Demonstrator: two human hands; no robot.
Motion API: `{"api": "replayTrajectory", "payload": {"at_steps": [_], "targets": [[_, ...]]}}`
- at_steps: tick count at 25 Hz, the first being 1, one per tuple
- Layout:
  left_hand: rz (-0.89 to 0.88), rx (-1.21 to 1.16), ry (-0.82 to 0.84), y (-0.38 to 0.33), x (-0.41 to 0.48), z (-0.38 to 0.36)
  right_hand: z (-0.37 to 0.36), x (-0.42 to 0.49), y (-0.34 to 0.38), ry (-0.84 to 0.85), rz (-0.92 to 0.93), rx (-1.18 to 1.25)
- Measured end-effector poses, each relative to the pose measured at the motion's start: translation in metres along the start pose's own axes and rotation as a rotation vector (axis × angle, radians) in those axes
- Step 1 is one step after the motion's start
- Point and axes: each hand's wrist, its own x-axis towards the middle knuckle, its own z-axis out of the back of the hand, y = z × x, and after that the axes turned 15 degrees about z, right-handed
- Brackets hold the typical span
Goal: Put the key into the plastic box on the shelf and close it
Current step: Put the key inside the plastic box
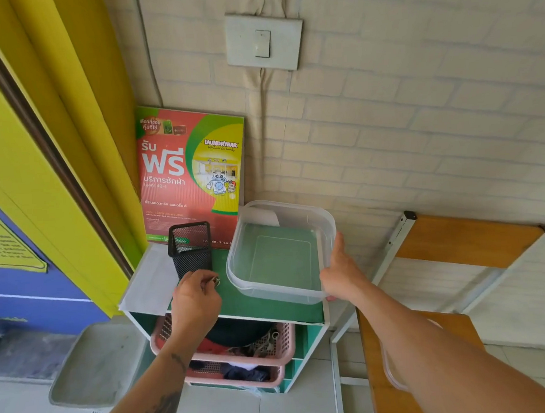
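The left hand (195, 298) pinches the key (216, 281) beside the open plastic box (280, 253), which the right hand (340, 274) grips on the shelf (148, 277).

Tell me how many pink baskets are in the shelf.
2: one basket just under the shelf top, the other basket directly below it. More may be hidden lower down.

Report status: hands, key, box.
Left hand pinching key. Right hand gripping open box on shelf. No lid seen. Path clear.

Key (216, 281) mostly hidden inside left hand (195, 298).
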Motion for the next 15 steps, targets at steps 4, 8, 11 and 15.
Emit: {"api": "replayTrajectory", "payload": {"at_steps": [4,8,11,15], "targets": [[0.092,-0.409,0.022,-0.029,-0.025,0.019,0.0,-0.002,0.003,-0.023,0.003,-0.002],[-0.063,-0.419,0.021,-0.076,-0.03,0.028,0.0,-0.004,0.006,-0.037,0.011,0.03],[-0.144,-0.276,0.104,-0.112,-0.021,0.019,0.001,-0.006,0.006,-0.032,0.025,0.056],[-0.166,-0.062,0.215,-0.132,-0.01,-0.013,-0.001,-0.006,0.006,-0.047,0.034,0.046]]}}
